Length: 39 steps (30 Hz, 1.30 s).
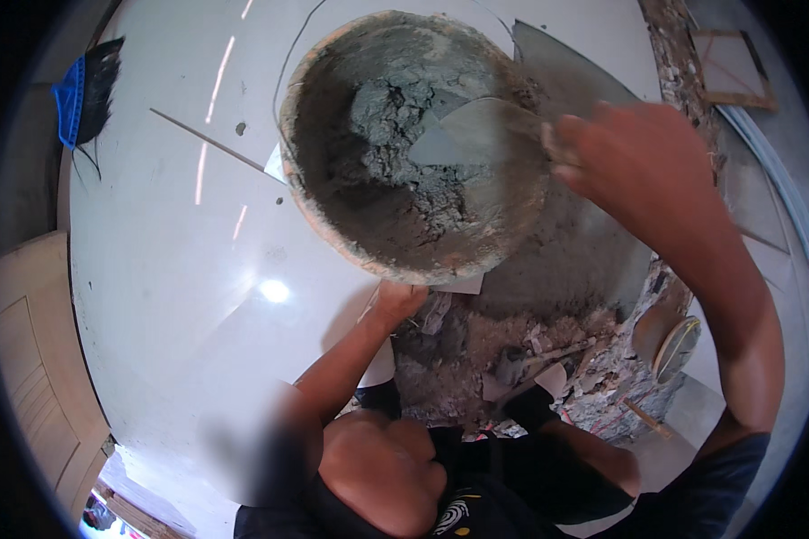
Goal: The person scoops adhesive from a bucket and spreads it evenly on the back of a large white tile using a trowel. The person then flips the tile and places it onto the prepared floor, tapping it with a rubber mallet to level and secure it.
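Note:
A round bucket (304, 193), its rim crusted with dried mortar, fills the upper middle of the view. Its mouth faces me, and wet grey mortar (391, 117) lies lumpy inside. With my right hand (593, 148) closed around its handle, a trowel (472, 135) reaches over the bucket's right rim, the blade against the mortar. That hand is slightly blurred. My left hand (400, 301) grips the bucket low on the near side; the bucket hides part of its fingers.
Pale glossy tiles (180, 242) cover the floor at left. Right of the bucket lies smoothed grey mortar (593, 260), with broken rubble (539, 332) nearer me. A blue-backed brush (85, 94) lies far left, near a wooden panelled door (45, 350). A round object (676, 349) stands at right.

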Tool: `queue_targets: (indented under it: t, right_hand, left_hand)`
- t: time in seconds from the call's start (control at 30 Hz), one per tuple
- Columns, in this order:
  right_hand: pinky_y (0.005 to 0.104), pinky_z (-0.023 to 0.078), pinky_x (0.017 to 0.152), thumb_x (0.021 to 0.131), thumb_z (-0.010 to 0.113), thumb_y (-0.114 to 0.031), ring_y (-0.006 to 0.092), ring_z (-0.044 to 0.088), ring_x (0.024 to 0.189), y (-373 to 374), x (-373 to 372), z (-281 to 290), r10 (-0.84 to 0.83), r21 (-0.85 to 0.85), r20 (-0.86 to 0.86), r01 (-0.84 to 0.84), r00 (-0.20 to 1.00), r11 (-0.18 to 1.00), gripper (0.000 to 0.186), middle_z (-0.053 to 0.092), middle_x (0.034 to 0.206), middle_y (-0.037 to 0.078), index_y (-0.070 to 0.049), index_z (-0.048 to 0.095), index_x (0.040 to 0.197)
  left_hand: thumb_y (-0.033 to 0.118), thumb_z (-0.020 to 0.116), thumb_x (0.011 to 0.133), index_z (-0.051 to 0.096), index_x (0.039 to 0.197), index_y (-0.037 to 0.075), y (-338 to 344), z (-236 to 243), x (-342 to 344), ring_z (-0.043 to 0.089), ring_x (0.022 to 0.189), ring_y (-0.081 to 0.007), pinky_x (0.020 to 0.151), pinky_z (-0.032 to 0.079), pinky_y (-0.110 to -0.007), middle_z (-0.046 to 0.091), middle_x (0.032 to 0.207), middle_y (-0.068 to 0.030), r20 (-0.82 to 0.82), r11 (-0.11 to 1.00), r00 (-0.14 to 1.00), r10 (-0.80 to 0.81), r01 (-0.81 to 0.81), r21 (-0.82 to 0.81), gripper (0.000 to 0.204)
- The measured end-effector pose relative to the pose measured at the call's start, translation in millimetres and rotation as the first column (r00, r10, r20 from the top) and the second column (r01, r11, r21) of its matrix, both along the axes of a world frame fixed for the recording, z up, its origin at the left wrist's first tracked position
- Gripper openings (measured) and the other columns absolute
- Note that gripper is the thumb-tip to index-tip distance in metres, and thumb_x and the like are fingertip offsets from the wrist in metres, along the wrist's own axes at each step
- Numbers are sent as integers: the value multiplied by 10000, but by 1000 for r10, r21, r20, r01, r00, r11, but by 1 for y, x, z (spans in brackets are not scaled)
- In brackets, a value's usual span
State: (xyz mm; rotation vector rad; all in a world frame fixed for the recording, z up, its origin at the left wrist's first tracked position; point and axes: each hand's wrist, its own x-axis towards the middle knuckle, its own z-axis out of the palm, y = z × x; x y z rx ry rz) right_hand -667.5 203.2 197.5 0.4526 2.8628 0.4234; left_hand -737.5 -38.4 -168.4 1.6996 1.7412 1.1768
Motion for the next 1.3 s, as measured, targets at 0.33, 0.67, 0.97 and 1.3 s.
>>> queue_targets:
  t: [0.33, 0.67, 0.97, 1.3]
  right_hand:
    - [412, 541, 658, 793, 679, -292, 300, 686, 752, -21, -30, -37, -194, -210, 467, 321, 863, 924, 224, 685, 744, 122, -75, 698, 848]
    - [454, 509, 681, 814, 655, -456, 365, 654, 734, -15, -6, -23, -266, -434, 410, 443, 873, 784, 415, 661, 727, 156, -43, 676, 853]
    - [412, 487, 667, 843, 640, -537, 325, 640, 726, -12, 69, -34, -485, -837, 299, 470, 822, 280, 518, 656, 758, 166, -27, 690, 918]
    - [350, 484, 687, 890, 654, -398, 214, 616, 745, -59, 188, -56, -949, -886, 314, 371, 38, -278, 412, 652, 863, 136, -23, 671, 1057]
  left_hand:
    - [204, 565, 896, 611, 1193, 14, 22, 23, 9, 532, 1158, -384, 1036, 366, -476, 601, 1227, -196, 175, 957, 974, 144, -92, -274, 356]
    - [178, 590, 899, 573, 1222, 8, 22, 31, 4, 516, 1180, -354, 1027, 384, -436, 565, 1271, -200, 433, 942, 876, 211, -64, -330, 366]
    - [248, 570, 911, 589, 1211, 2, 7, 6, -2, 547, 1115, -389, 978, 410, -474, 581, 1215, -228, 54, 935, 997, -57, 73, -347, 389]
    - [317, 615, 904, 559, 1252, 4, 48, 61, 6, 468, 1244, -386, 1056, 354, -455, 477, 1356, -251, -842, 959, 521, -140, 284, 16, 472]
